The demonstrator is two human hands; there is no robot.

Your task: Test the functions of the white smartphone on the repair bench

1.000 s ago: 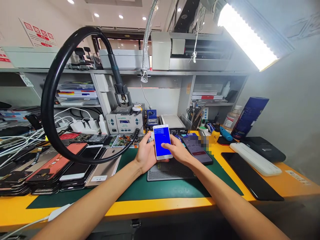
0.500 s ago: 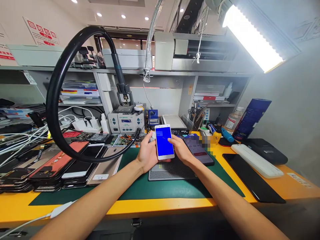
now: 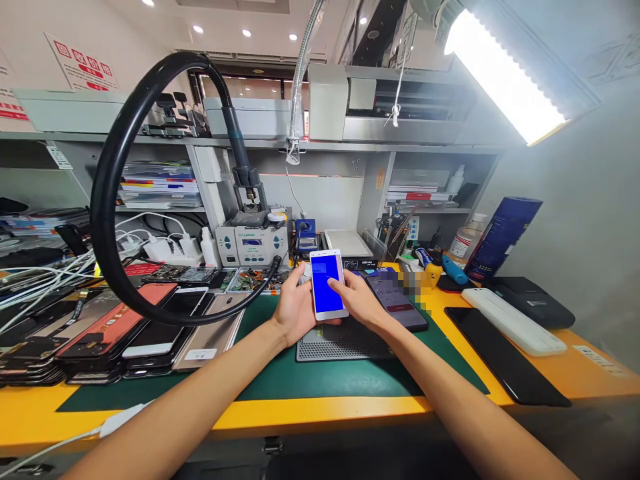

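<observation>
Right thumb [image 3: 337, 287] back across phone screen [image 3: 323, 295]

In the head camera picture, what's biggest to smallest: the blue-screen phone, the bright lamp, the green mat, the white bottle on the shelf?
1. Green mat, partly covered
2. Bright lamp
3. Blue-screen phone
4. White bottle

That's only how they look; the bottle is farther away.

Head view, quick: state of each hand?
Left hand: holding the white phone.
Right hand: thumb over the phone; whether it grips can't be told.

the green mat [image 3: 330, 381] offers room in front, with stacked phones [image 3: 117, 321] and black hose [image 3: 103, 200] crowding its left.
</observation>
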